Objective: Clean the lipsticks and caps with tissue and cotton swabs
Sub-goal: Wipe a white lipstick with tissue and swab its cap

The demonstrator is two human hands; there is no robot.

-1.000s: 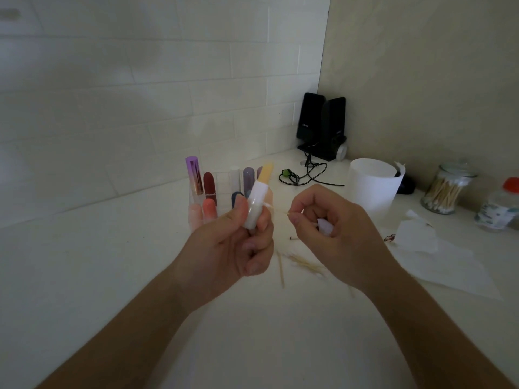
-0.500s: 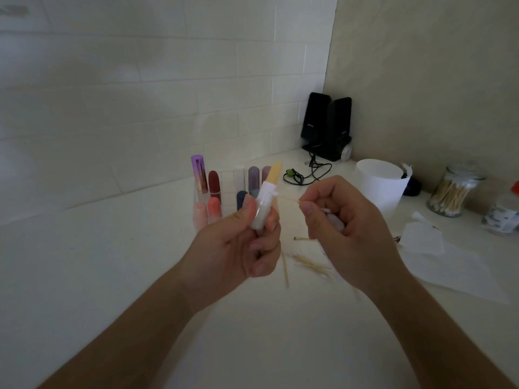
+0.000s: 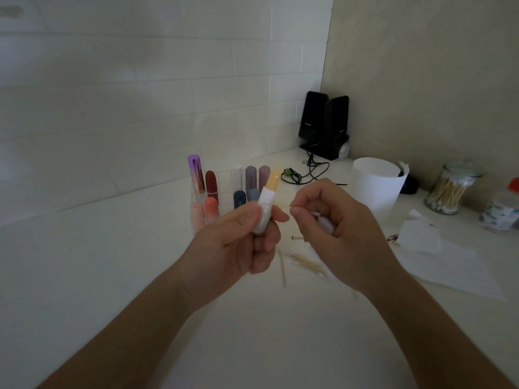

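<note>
My left hand [image 3: 238,242] grips a white lipstick tube with its yellow stick [image 3: 268,196] extended, held upright and tilted right. My right hand [image 3: 337,228] pinches a thin cotton swab between thumb and forefinger, its tip close beside the tube's neck; a pale cap [image 3: 325,220] is tucked in the same hand's curled fingers. Behind my hands a clear organizer [image 3: 222,189] holds several lipsticks in purple, dark red, orange, blue and grey.
Used swabs [image 3: 303,265] lie scattered on the white counter under my right hand. To the right lie tissue sheets [image 3: 432,248], a white cup [image 3: 376,186], a glass jar of swabs [image 3: 449,192] and a red-capped bottle [image 3: 502,211]. Black speakers [image 3: 325,124] with cables stand in the corner.
My right hand has come closer to the lipstick, bringing the swab tip toward the tube's neck. My left hand keeps holding the tube in nearly the same place.
</note>
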